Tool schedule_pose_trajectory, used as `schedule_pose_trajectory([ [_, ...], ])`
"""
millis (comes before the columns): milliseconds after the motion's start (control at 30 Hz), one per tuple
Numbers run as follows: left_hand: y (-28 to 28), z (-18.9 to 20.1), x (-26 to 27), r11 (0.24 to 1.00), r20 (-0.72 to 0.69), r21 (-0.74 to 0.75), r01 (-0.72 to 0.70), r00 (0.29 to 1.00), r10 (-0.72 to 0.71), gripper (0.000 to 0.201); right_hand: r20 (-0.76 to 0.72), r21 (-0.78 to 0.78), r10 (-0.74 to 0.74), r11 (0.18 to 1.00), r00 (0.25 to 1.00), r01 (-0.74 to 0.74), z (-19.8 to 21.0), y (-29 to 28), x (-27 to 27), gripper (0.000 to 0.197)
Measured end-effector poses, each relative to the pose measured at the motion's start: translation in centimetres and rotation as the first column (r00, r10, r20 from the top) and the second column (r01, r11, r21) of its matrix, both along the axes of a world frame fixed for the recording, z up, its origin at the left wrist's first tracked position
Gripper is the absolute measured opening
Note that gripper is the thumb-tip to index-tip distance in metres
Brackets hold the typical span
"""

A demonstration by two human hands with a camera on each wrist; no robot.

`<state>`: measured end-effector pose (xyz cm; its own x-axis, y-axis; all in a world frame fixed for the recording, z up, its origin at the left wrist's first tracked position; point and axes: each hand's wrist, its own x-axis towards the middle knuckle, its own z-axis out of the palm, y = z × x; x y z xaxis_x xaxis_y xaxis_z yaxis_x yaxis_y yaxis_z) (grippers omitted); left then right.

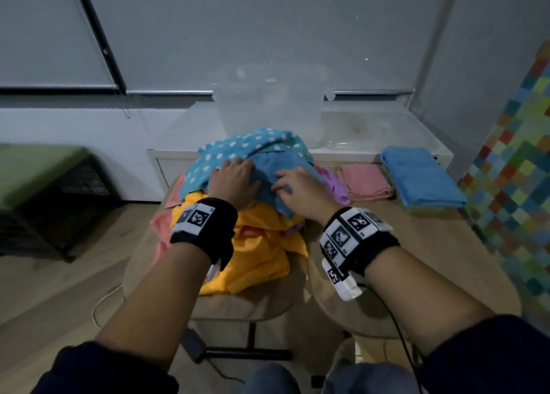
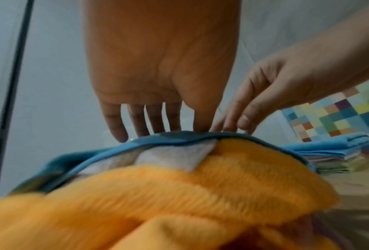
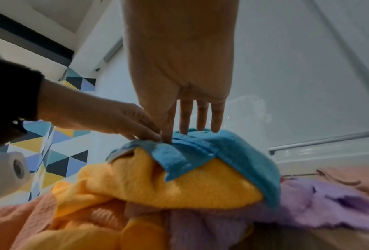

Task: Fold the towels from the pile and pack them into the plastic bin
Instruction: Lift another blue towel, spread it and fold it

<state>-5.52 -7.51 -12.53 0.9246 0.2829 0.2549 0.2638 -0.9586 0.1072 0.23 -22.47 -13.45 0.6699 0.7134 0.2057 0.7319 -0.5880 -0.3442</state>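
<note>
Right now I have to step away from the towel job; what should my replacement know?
Left hand: fingers straight, resting on the plain blue towel atop the pile.
Right hand: fingertips on the same towel, grip unclear.
Pile: polka-dot towel, yellow towel, purple towel and others, unfolded.
Done: folded blue towel and folded pink towel sit to the right.
Plastic bin behind the pile looks empty.
Left: fold the pile, pack everything.

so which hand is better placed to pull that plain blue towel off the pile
Right, probably. The right hand rests on the plain blue towel near its loose front edge, while the left hand sits at its left edge against the dotted towel.
</note>
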Motion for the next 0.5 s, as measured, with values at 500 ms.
schedule_pose_trajectory([
  [500,3.0,-1.1,-1.4,0.998,0.141,0.039,0.048,0.989,-0.053,0.034,0.085,0.195,-0.235,0.957,0.968,0.215,1.4,1.3,-1.4,0.024],
])
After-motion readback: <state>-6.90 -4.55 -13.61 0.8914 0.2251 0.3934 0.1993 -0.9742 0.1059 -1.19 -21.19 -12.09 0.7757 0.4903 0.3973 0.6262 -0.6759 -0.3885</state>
